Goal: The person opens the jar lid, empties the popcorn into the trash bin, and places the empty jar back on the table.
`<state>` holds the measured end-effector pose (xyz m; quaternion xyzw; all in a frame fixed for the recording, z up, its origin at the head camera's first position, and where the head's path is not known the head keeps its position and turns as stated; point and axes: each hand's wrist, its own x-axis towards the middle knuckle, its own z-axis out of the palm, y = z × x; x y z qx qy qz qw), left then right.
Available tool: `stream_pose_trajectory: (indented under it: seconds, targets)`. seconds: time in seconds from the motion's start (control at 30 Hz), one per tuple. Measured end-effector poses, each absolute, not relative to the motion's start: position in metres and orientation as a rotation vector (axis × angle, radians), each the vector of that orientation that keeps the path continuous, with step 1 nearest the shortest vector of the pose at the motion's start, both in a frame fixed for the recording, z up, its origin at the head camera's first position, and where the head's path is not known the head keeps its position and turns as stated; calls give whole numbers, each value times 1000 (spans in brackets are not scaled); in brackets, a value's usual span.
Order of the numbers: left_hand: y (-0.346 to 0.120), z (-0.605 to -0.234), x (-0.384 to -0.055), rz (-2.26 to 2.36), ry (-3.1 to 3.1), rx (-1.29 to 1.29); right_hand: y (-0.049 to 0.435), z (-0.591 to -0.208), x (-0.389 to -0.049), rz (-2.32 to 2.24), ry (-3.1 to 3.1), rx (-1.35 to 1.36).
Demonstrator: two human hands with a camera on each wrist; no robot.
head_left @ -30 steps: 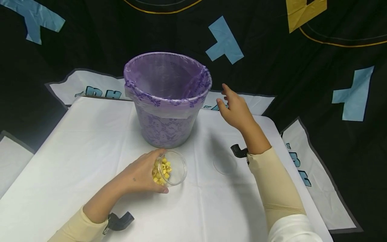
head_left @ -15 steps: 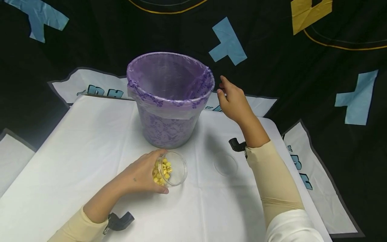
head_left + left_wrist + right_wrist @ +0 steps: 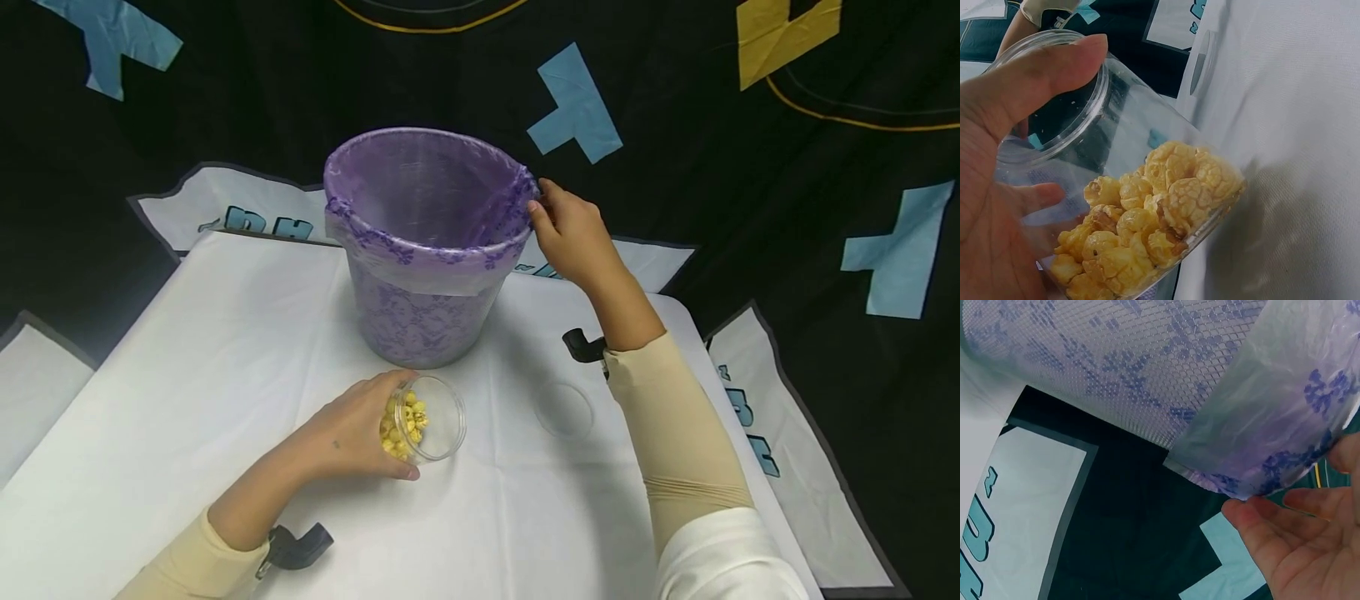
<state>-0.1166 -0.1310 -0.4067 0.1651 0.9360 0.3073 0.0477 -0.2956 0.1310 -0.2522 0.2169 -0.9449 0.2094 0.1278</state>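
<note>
My left hand (image 3: 360,429) grips a clear plastic jar (image 3: 438,421) at the front of the bin. The jar leans over with its uncovered mouth toward the right, and yellow popcorn (image 3: 1141,231) lies in its lower part. A purple patterned trash can (image 3: 420,325) stands upright on the table, lined with a thin purple trash bag (image 3: 427,258) folded over its rim. At the can's right side, my right hand (image 3: 573,237) has thumb and fingertips on the bag-covered rim. The right wrist view shows these fingertips (image 3: 1238,509) against the bag.
A clear round lid (image 3: 564,410) lies flat on the white-covered table (image 3: 225,350), to the right of the jar. Behind hangs a black cloth (image 3: 247,83) with blue and yellow shapes. The table's far edge runs just behind the can.
My right hand has moved left and a little away from me, from beside the can to its rim. The left hand and jar stay put; the head view has shifted slightly.
</note>
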Motion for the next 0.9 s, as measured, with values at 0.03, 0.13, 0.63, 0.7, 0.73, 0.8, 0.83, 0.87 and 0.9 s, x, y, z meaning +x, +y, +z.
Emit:
stream_pose_trajectory:
  seconds: [0.03, 0.13, 0.63, 0.7, 0.73, 0.8, 0.83, 0.87, 0.9]
  targets:
    - [-131, -406, -116, 939, 2853, 506, 131, -252, -296, 609, -2750, 620]
    - [-131, -405, -116, 939, 2851, 504, 129, -253, -297, 634, -2748, 587]
    - [-135, -405, -114, 948, 2844, 495, 121, -261, -296, 1124, -2707, 334]
    - [-135, -404, -114, 946, 2844, 492, 119, -263, -295, 1181, -2681, 338]
    - [-135, -404, -114, 947, 2842, 491, 119, -264, -295, 1200, -2668, 341]
    - [-136, -404, -113, 943, 2843, 485, 118, -266, -295, 1237, -2647, 346]
    - [-136, -404, -113, 942, 2842, 481, 118, -267, -295, 1252, -2638, 348]
    - [-136, -405, -113, 938, 2842, 476, 118, -268, -295, 1269, -2629, 351]
    - [-137, -404, -112, 937, 2841, 472, 118, -269, -296, 1285, -2623, 352]
